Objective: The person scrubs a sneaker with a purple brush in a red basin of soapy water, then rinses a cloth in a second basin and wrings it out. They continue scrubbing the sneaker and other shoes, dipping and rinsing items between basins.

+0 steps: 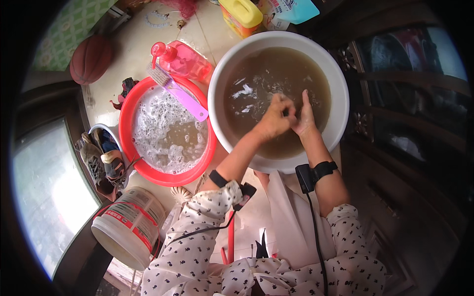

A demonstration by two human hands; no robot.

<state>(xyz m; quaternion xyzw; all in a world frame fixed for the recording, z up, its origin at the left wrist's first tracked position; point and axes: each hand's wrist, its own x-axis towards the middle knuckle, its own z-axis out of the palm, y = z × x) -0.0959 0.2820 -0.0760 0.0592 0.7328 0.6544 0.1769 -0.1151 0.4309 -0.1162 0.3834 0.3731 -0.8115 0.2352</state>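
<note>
Above the brown, murky water (274, 70) in a large white basin (339, 96), my two hands meet. My left hand (276, 116) has curled, slightly blurred fingers and touches my right hand near its palm. One digit of my right hand (305, 118) stretches away from me, apart from the rest; its other fingers are partly hidden behind the left hand. No object shows in either hand. To the left, a red basin (127, 148) holds foamy water. Across its rim lies a scrubbing brush (187, 98) with a purple handle.
A pink pump bottle (183, 59) lies tilted behind the red basin. Shoes (98, 159) fill a small container at left, near a tipped plastic bucket (129, 222). Beyond the white basin are a yellow-capped bottle (242, 14) and a pouch (289, 13). A basketball (90, 59) sits far left.
</note>
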